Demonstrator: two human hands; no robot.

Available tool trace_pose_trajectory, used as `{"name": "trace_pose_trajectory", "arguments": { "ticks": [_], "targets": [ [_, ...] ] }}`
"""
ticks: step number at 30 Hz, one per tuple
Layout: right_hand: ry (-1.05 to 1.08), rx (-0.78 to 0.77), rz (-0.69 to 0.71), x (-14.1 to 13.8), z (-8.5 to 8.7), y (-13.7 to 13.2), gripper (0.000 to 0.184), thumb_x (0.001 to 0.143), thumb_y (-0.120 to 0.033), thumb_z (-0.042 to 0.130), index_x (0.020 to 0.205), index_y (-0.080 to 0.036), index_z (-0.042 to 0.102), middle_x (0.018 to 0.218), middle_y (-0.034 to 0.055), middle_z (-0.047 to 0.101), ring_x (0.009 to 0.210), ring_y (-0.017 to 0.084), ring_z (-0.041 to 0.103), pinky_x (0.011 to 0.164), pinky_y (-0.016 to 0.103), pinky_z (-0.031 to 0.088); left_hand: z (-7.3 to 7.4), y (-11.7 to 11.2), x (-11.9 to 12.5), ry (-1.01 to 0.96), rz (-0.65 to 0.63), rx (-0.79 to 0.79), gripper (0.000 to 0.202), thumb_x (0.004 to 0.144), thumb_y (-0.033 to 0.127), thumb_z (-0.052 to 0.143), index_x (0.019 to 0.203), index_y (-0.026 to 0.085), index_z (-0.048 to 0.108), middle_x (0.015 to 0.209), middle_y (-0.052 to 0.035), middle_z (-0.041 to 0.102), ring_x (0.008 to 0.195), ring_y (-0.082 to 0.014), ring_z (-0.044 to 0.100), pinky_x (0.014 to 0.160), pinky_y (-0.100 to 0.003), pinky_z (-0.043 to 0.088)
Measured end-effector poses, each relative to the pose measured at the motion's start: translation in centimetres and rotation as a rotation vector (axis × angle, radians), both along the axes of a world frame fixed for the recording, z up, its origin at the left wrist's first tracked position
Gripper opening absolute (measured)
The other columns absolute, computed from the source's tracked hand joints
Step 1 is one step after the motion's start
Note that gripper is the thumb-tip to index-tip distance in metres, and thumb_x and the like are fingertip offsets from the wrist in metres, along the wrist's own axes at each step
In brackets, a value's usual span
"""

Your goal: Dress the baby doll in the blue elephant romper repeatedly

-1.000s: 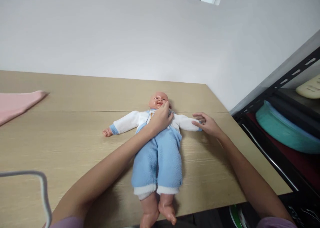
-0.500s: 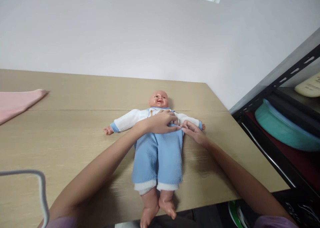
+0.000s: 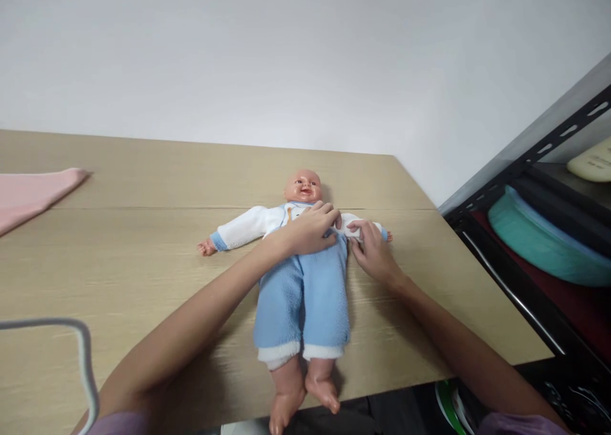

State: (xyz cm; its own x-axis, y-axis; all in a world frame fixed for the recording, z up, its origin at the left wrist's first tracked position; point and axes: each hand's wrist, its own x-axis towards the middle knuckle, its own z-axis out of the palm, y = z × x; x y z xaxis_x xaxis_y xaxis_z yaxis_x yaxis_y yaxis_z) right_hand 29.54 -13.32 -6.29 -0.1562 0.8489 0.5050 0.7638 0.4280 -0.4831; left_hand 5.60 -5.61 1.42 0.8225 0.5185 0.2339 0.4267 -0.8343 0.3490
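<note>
A baby doll (image 3: 305,186) lies face up on the table, arms spread and bare feet toward me. It wears a white long-sleeved top (image 3: 251,225) with blue cuffs and fleecy blue trousers (image 3: 300,301) with white hems. Across its chest rests my left hand (image 3: 315,227), fingers curled on the cloth by the waist at the doll's right-hand side in view. Close beside it, my right hand (image 3: 375,252) touches the top near the sleeve, thumb and fingers apart. My left hand hides much of the chest and waistband.
Pink cloth (image 3: 38,193) lies on the wooden table (image 3: 143,174) at far left. A pale cable or bar (image 3: 83,352) curves in at lower left. Right of the table, a black metal rack (image 3: 534,149) holds a teal basin (image 3: 539,238) and a cream bottle (image 3: 592,160).
My fingers have moved from the trousers' waist edge slightly up onto the white top. My right hand's thumb and fingers have spread apart. The doll stays in place.
</note>
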Motion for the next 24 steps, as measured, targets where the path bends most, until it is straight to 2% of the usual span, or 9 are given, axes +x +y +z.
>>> {"name": "trace_pose_trajectory", "arguments": {
  "ticks": [2,6,8,11,14,17,19,21,24],
  "targets": [
    [-0.163,0.051,-0.031,1.4,0.6,0.4,0.028,0.104,-0.026,0.061,0.131,-0.022,0.064,0.130,0.0169,0.070,0.125,0.037,0.064,0.109,0.054,0.049,0.3,-0.5,0.2,-0.009,0.009,0.096,0.029,0.096,0.021,0.062,0.125,0.018,0.067,0.132,-0.0157,0.066,0.126,-0.0358,0.057,0.114,-0.049,0.048],
    [-0.322,0.015,0.012,5.5,1.4,1.4,0.059,0.097,-0.042,0.078,0.148,-0.020,0.061,0.150,0.0196,0.068,0.140,0.042,0.062,0.116,0.057,0.046,0.8,-1.1,1.2,-0.008,0.027,0.105,0.036,0.102,0.033,0.067,0.134,0.015,0.065,0.143,-0.0179,0.064,0.134,-0.0366,0.053,0.122,-0.050,0.043],
    [-0.319,-0.032,0.047,7.5,1.5,1.9,0.056,0.096,-0.043,0.078,0.145,-0.020,0.064,0.143,0.0171,0.074,0.132,0.039,0.068,0.113,0.054,0.048,0.8,-1.1,2.0,0.057,0.052,0.098,0.046,0.103,0.040,0.071,0.139,0.012,0.062,0.146,-0.0196,0.063,0.136,-0.0377,0.053,0.122,-0.051,0.043],
    [-0.302,-0.003,0.038,9.0,2.2,2.1,0.038,0.094,-0.041,0.080,0.125,-0.020,0.072,0.120,0.0118,0.082,0.112,0.034,0.075,0.103,0.049,0.051,0.5,-1.2,3.4,0.162,0.093,0.118,0.062,0.099,0.047,0.078,0.145,0.010,0.057,0.149,-0.0205,0.063,0.137,-0.0393,0.054,0.118,-0.052,0.046],
    [-0.294,0.201,-0.023,8.1,3.8,1.3,0.031,0.093,-0.038,0.083,0.117,-0.021,0.074,0.109,0.0091,0.083,0.103,0.032,0.076,0.100,0.049,0.052,0.2,-1.4,4.5,0.186,0.160,0.156,0.064,0.097,0.046,0.079,0.146,0.012,0.056,0.146,-0.0187,0.066,0.130,-0.0392,0.058,0.112,-0.052,0.048],
    [-0.318,0.402,0.004,5.6,5.5,-0.1,0.032,0.096,-0.028,0.081,0.126,-0.026,0.073,0.116,0.0067,0.083,0.115,0.031,0.075,0.117,0.053,0.049,-0.1,-1.7,4.7,0.150,0.240,0.200,0.053,0.100,0.040,0.072,0.143,0.013,0.058,0.139,-0.0177,0.068,0.122,-0.0386,0.061,0.106,-0.052,0.050],
    [-0.336,0.474,0.028,4.1,6.0,-0.8,0.046,0.098,-0.021,0.079,0.141,-0.031,0.067,0.127,0.0061,0.082,0.124,0.030,0.074,0.127,0.057,0.045,-0.3,-1.6,4.4,0.116,0.270,0.209,0.045,0.100,0.039,0.069,0.137,0.014,0.062,0.135,-0.0173,0.070,0.118,-0.0389,0.062,0.103,-0.052,0.051],
    [-0.272,0.530,-0.005,3.1,5.8,-1.0,0.064,0.098,-0.022,0.080,0.156,-0.034,0.055,0.140,0.0094,0.076,0.134,0.032,0.070,0.128,0.061,0.045,-0.6,-1.4,4.0,0.051,0.282,0.183,0.040,0.099,0.040,0.070,0.132,0.017,0.064,0.132,-0.0166,0.071,0.116,-0.0386,0.062,0.102,-0.052,0.052],
    [0.052,0.522,-0.087,2.5,4.1,-0.4,0.088,0.094,-0.033,0.087,0.168,-0.031,0.038,0.160,0.0179,0.060,0.148,0.037,0.060,0.124,0.066,0.051,-1.2,-0.7,3.2,-0.121,0.321,0.112,0.034,0.098,0.039,0.070,0.125,0.018,0.065,0.126,-0.0156,0.072,0.112,-0.0370,0.064,0.101,-0.051,0.053]
  ]
}}
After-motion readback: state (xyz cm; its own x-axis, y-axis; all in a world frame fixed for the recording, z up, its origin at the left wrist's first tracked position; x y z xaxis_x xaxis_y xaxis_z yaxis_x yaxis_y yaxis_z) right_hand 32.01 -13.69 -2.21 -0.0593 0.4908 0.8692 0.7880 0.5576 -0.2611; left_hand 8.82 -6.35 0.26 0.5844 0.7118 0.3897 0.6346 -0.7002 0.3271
